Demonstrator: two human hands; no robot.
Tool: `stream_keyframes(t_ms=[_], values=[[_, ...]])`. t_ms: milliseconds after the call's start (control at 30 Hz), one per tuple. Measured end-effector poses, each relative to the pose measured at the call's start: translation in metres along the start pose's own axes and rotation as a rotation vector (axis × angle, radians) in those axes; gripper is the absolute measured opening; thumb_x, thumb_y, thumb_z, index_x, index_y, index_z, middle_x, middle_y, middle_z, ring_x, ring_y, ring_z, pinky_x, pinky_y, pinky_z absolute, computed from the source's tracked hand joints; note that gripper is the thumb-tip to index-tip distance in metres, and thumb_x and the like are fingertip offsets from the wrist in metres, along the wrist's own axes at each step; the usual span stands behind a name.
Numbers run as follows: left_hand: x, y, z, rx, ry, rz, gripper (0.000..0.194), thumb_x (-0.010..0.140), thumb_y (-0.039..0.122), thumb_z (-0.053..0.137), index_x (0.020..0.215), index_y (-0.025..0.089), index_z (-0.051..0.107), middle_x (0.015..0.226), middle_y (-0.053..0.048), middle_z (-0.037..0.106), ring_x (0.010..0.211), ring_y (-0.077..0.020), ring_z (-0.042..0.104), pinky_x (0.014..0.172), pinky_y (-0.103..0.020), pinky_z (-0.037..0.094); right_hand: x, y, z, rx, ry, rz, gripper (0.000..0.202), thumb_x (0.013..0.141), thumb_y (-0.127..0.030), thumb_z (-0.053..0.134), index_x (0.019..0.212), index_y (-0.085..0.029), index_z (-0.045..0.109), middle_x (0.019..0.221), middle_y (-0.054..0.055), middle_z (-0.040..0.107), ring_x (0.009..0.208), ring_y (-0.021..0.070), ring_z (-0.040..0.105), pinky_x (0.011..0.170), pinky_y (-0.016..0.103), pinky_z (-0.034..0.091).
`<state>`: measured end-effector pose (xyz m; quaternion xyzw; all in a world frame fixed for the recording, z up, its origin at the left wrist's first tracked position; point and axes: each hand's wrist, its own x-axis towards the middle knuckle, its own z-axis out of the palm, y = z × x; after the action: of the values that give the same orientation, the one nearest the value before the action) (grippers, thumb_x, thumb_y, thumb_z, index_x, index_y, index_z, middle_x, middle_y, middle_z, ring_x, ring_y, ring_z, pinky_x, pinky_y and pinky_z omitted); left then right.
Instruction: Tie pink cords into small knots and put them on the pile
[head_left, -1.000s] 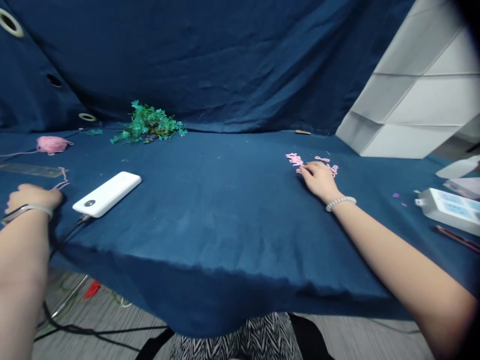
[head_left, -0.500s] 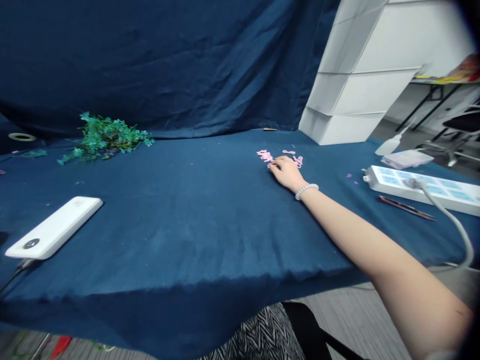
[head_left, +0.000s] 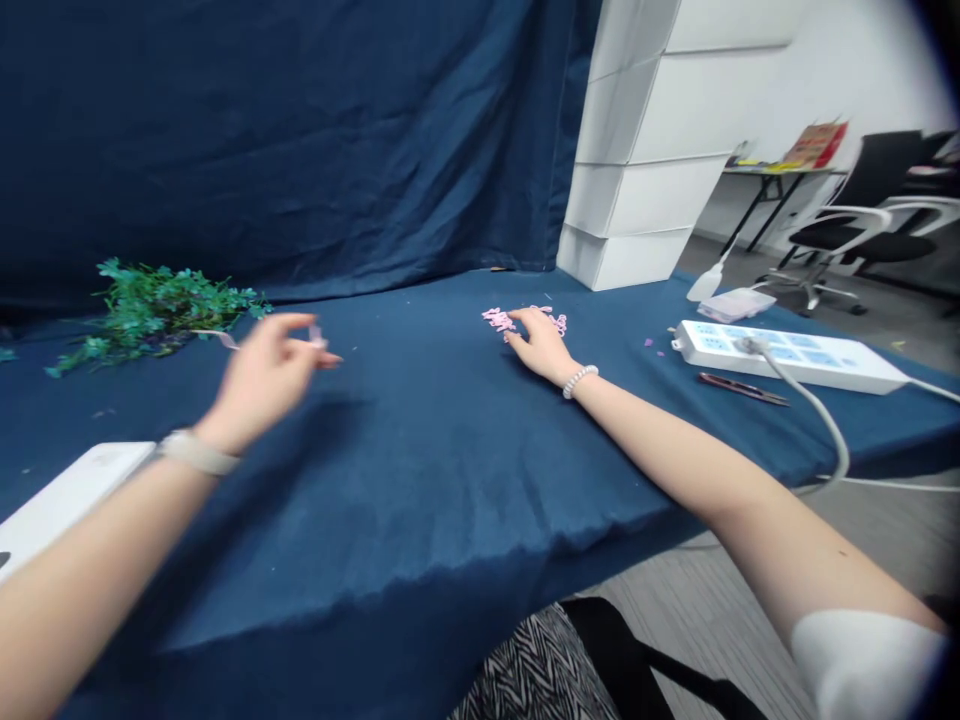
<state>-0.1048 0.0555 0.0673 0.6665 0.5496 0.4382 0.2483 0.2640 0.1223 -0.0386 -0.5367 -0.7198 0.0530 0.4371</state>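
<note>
My left hand (head_left: 266, 375) is raised over the blue cloth at the left, in front of the green plant. Its thumb and fingers pinch a small pale pink piece (head_left: 316, 336), blurred by motion; a thin pink strip (head_left: 225, 340) shows behind the hand. On the cloth at the centre-right, my right hand (head_left: 541, 345) lies low with its fingers spread. Its fingertips touch or rest beside a small heap of pink loops (head_left: 498, 320), and more loops show behind the hand. What lies under the palm is hidden.
Green plant sprigs (head_left: 161, 305) lie at the back left, and a white power bank (head_left: 75, 495) is near my left forearm. To the right are a power strip (head_left: 795, 352) with a cable, thread snips (head_left: 742, 388) and a clear box (head_left: 735, 304). White boxes (head_left: 645, 200) stand behind.
My left hand has come into view holding a small pink piece. The view has turned to the right. My right hand remains at the pink loops.
</note>
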Motion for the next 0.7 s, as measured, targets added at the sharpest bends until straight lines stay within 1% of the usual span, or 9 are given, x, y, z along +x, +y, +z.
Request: stream_keyframes(t_ms=[67,133,167,233,300,367,433,533,700], values=[[-0.013,0.003,0.052,0.061,-0.164,0.109,0.043,0.084,0.022,0.060,0.125,0.017,0.050,0.082,-0.004,0.073,0.084,-0.0192,0.069,0.078,-0.030,0.048,-0.006,-0.018,-0.003,0.074,-0.015,0.014,0.039,0.086,-0.028,0.054,0.122,-0.015,0.056,0.126,0.015,0.057,0.120,0.0274,0.052,0.106,0.049,0.039],[-0.030,0.010,0.094,-0.125,-0.362,0.114,0.047,0.082,0.028,0.064,0.125,0.018,0.049,0.082,-0.005,0.074,0.088,-0.0208,0.070,0.082,-0.031,0.048,-0.016,-0.042,-0.003,0.163,-0.094,0.009,0.041,0.088,-0.032,0.053,0.126,-0.018,0.053,0.127,0.014,0.059,0.114,0.0241,0.058,0.100,0.046,0.046],[-0.038,0.013,0.109,-0.271,-0.462,0.049,0.048,0.081,0.030,0.065,0.124,0.017,0.047,0.081,-0.005,0.074,0.088,-0.0208,0.070,0.082,-0.032,0.049,-0.023,-0.055,-0.003,0.211,-0.165,-0.016,0.043,0.087,-0.035,0.055,0.127,-0.020,0.052,0.128,0.011,0.059,0.114,0.0217,0.059,0.099,0.041,0.048],[-0.053,0.015,0.125,-0.526,-0.557,-0.079,0.042,0.081,0.031,0.066,0.117,0.016,0.050,0.076,-0.004,0.073,0.083,-0.0183,0.071,0.079,-0.030,0.051,-0.037,-0.080,-0.002,0.330,-0.343,-0.086,0.049,0.087,-0.040,0.057,0.132,-0.023,0.049,0.130,0.007,0.059,0.114,0.0169,0.060,0.096,0.032,0.050],[-0.065,0.011,0.128,-0.616,-0.620,-0.122,0.029,0.081,0.030,0.067,0.104,0.016,0.057,0.078,-0.004,0.073,0.078,-0.0151,0.070,0.076,-0.026,0.052,-0.049,-0.099,-0.002,0.640,-0.686,-0.051,0.059,0.087,-0.041,0.056,0.140,-0.021,0.040,0.130,0.010,0.059,0.104,0.0160,0.063,0.089,0.032,0.053],[-0.072,0.005,0.125,-0.636,-0.640,-0.157,0.020,0.081,0.030,0.068,0.091,0.015,0.059,0.080,-0.004,0.073,0.074,-0.0127,0.069,0.075,-0.025,0.052,-0.056,-0.109,-0.003,0.763,-0.824,0.031,0.053,0.089,-0.039,0.054,0.136,-0.018,0.045,0.109,0.008,0.067,0.083,0.0132,0.065,0.080,0.032,0.054],[-0.074,0.000,0.120,-0.660,-0.623,-0.209,0.019,0.081,0.031,0.068,0.084,0.015,0.058,0.080,-0.003,0.072,0.071,-0.0112,0.068,0.074,-0.024,0.053,-0.057,-0.112,-0.004,0.793,-0.810,0.077,0.041,0.090,-0.036,0.053,0.125,-0.014,0.055,0.093,0.005,0.069,0.076,0.0114,0.063,0.079,0.031,0.053],[-0.074,-0.004,0.119,-0.712,-0.565,-0.255,0.020,0.081,0.032,0.068,0.083,0.015,0.057,0.079,-0.002,0.072,0.066,-0.0090,0.066,0.068,-0.022,0.053,-0.055,-0.110,-0.005,0.774,-0.750,0.096,0.029,0.090,-0.031,0.054,0.111,-0.013,0.064,0.087,0.003,0.069,0.078,0.0109,0.062,0.080,0.029,0.052],[-0.072,-0.003,0.123,-0.766,-0.444,-0.313,0.022,0.079,0.033,0.070,0.081,0.015,0.056,0.069,0.000,0.068,0.060,-0.0078,0.062,0.061,-0.019,0.050,-0.056,-0.111,-0.006,0.777,-0.855,0.130,0.021,0.083,-0.029,0.063,0.097,-0.015,0.069,0.085,0.003,0.070,0.073,0.0103,0.063,0.074,0.026,0.052]])
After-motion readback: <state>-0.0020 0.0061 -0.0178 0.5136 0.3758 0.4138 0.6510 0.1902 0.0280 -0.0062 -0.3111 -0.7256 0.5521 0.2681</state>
